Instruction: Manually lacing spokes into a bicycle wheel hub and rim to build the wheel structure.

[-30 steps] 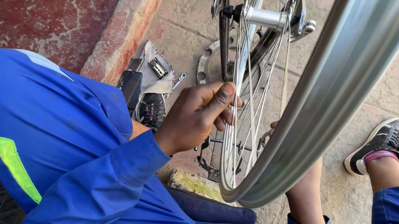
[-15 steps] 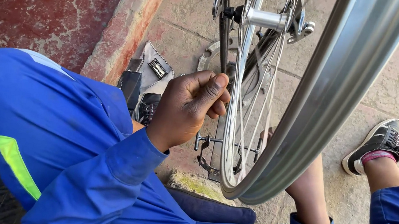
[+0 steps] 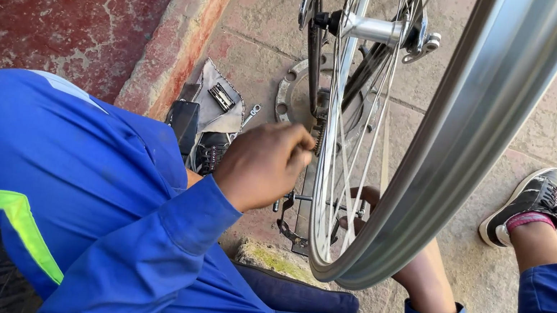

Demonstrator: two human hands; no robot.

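1. While we sit low on the floor, our left hand (image 3: pixel 264 165) is curled shut, fingers (image 3: pixel 299 154) pinched on the spokes (image 3: pixel 334 150) of the bicycle wheel (image 3: pixel 439 150), which stands upright right in front of us, between our knees.
2. Our right hand (image 3: pixel 366 204) reaches in behind the rim (image 3: pixel 488 113); it is mostly hidden, so we cannot tell whether it is open or gripping.
3. The risk, as we judge it: if the wheel turns now, fingers threaded among thin taut wires could get nipped, on either side.
4. A second worry: the wheel leans on little that we can see, and a tug on one spoke could tip it toward our shoe (image 3: pixel 530 203).
5. Small parts lie close by; the open tool pouch (image 3: pixel 211 121) rests just beside our knee, where a nudge could scatter its bits.
6. Materials now: the rim is smooth, bright, curved metal; the hub (image 3: pixel 373 28) is a polished cylinder; the spokes are fine, straight and shiny.
7. The paving is rough, mottled stone, the kerb (image 3: pixel 178 41) worn red, our overalls (image 3: pixel 73 171) soft blue cloth.
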